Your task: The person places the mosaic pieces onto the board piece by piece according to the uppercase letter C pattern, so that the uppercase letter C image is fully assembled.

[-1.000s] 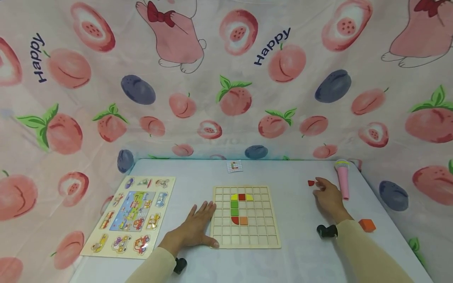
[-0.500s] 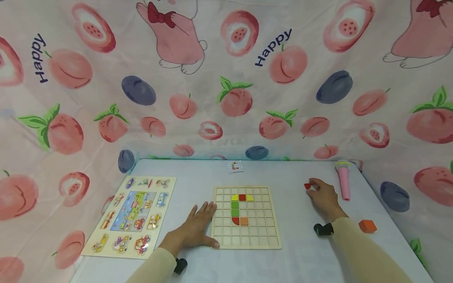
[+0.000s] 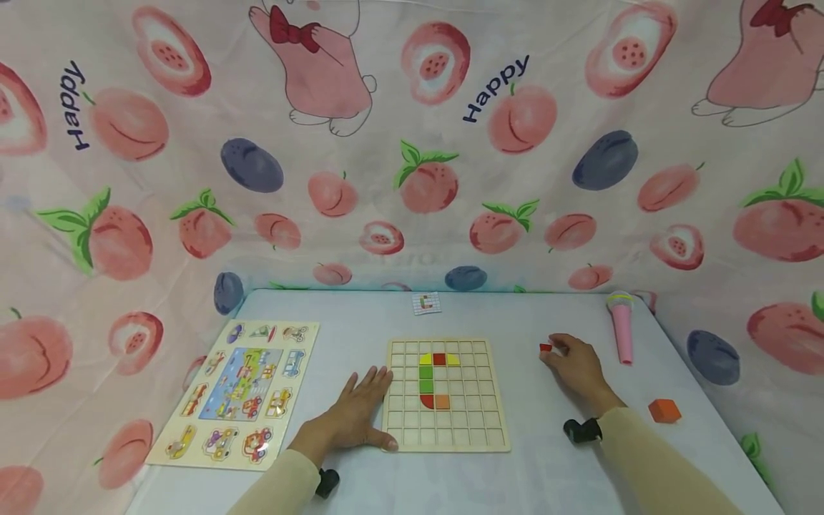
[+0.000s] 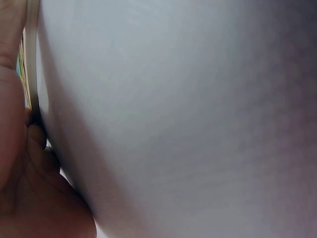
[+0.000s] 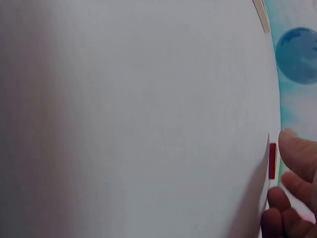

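In the head view, my right hand [image 3: 579, 368] pinches a small red tile [image 3: 546, 347] between thumb and index finger, low over the white table right of the grid board. The right wrist view catches that red tile [image 5: 272, 161] edge-on beside the fingertips. My left hand [image 3: 357, 413] lies spread, its fingers and thumb against the left edge of the wooden grid board [image 3: 473, 429]. On the board, yellow, red, green and orange tiles form a C-like shape [image 3: 426, 379]. Only part of the left hand [image 4: 44, 193] appears in the left wrist view.
A picture puzzle board [image 3: 241, 383] lies at the left. Behind the grid stands or lies a small pattern card [image 3: 426, 303]. To the right are a pink toy microphone [image 3: 622, 329] and an orange block [image 3: 665, 410]. A fruit-print cloth [image 3: 386, 93] hangs behind the table.
My right hand has closed on the red tile and moved left and slightly nearer with it, away from the microphone. The left hand stays where it was.
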Motion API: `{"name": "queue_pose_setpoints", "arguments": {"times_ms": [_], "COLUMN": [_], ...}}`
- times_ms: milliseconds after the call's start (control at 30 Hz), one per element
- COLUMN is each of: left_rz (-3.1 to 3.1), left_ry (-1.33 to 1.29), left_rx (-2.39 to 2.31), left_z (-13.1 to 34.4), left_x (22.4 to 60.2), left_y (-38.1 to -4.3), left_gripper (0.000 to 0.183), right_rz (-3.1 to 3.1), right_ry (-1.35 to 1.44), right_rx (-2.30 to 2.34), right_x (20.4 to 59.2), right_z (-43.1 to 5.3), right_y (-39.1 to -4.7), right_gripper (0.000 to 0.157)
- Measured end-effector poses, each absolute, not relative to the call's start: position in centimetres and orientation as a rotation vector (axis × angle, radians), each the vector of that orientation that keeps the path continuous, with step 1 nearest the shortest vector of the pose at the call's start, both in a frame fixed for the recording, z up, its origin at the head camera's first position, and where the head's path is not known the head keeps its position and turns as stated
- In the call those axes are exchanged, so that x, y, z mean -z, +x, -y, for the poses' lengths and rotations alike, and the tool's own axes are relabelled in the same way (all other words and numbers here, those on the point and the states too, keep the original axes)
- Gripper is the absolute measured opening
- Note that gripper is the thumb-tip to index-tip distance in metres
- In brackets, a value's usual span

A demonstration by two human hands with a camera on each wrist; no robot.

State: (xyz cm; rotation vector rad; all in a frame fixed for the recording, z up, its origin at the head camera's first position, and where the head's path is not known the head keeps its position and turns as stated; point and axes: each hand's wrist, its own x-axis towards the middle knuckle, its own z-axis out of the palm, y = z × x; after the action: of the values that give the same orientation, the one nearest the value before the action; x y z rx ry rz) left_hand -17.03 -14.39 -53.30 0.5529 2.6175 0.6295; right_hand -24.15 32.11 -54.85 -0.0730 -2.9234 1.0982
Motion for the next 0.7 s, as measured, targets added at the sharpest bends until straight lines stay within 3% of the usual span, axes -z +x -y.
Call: {"name": "queue_pose_setpoints", "arguments": {"times_ms": [300,533,700], "left_rz": [-2.609,-2.612,-2.614], "left_ry": [0.554,0.553,0.554], "left_rx": [-0.638,-0.617,-0.623], "left_z": [14.5,14.4,14.4], "left_x": [53.4,53.2,53.1], "left_y": [-17.0,-17.0,-17.0], "left_gripper": [0.138,0.138,0.137], "right_rz": [3.0,3.012,3.008], "right_ry": [-0.08,-0.037,-0.046], "right_rx": [-0.964,-1.059,-1.039], "right_x": [54.7,54.3,54.2], "right_z": [-31.2,-30.9,-30.8], "right_y": [-23.7,-22.5,-22.3], "right_gripper": [0.036,0.047,0.046]}}
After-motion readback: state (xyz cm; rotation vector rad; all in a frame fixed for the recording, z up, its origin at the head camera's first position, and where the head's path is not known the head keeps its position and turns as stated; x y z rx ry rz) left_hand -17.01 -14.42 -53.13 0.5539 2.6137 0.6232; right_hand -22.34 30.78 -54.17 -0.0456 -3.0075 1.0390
